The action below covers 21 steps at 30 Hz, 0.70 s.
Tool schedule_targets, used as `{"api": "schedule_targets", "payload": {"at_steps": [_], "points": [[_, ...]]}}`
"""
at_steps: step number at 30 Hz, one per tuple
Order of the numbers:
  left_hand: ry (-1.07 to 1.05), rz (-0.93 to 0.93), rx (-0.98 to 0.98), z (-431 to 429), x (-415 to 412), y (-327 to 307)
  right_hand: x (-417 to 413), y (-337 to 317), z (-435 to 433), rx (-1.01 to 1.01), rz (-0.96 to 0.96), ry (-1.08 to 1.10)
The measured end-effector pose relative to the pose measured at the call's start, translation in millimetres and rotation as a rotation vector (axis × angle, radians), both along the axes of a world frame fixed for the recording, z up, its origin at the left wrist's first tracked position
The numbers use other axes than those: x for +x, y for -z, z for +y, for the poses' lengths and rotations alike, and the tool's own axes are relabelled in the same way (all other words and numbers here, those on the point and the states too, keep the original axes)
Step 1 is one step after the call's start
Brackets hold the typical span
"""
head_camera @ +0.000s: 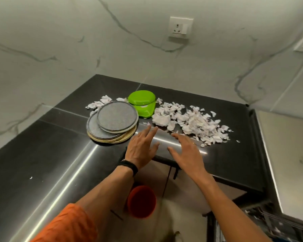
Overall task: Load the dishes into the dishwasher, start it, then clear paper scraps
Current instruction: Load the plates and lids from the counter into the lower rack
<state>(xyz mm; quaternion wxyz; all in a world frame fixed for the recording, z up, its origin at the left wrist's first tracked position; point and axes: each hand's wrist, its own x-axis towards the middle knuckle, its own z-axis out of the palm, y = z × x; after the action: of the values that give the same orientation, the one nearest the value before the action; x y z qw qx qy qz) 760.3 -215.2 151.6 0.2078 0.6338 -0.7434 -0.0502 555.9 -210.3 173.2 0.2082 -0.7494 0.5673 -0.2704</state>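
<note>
In the head view, the left hand (141,145) and right hand (185,151) are reaching side by side at the centre of the frame, both with fingers straight and spread and holding nothing; whether the palms are touching the dark countertop (42,154) cannot be told. The paper scraps (194,123) are lying in a loose heap just beyond the fingertips, spreading toward the right, with a few more lying behind a stack of round grey discs (112,122) at centre left. A green lidded container (143,103) is sitting between the discs and the heap, touching both. A black wristband (129,165) is circling the left wrist. An orange cup (141,201) is showing below the counter edge, and a wall socket (181,27) is sitting at upper centre.
</note>
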Motion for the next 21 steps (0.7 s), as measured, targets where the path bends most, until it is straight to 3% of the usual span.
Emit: {"api": "schedule_targets", "payload": {"at_steps": [10, 15, 21], "points": [[-0.204, -0.035, 0.073, -100, 42, 14, 64, 22, -159, -0.023, -0.006, -0.176], [-0.284, -0.043, 0.096, -170, 43, 20, 83, 36, -256, 0.074, -0.05, -0.223], [-0.371, -0.036, 0.125, -235, 43, 28, 113, 46, -349, 0.16, 0.024, -0.233]]}}
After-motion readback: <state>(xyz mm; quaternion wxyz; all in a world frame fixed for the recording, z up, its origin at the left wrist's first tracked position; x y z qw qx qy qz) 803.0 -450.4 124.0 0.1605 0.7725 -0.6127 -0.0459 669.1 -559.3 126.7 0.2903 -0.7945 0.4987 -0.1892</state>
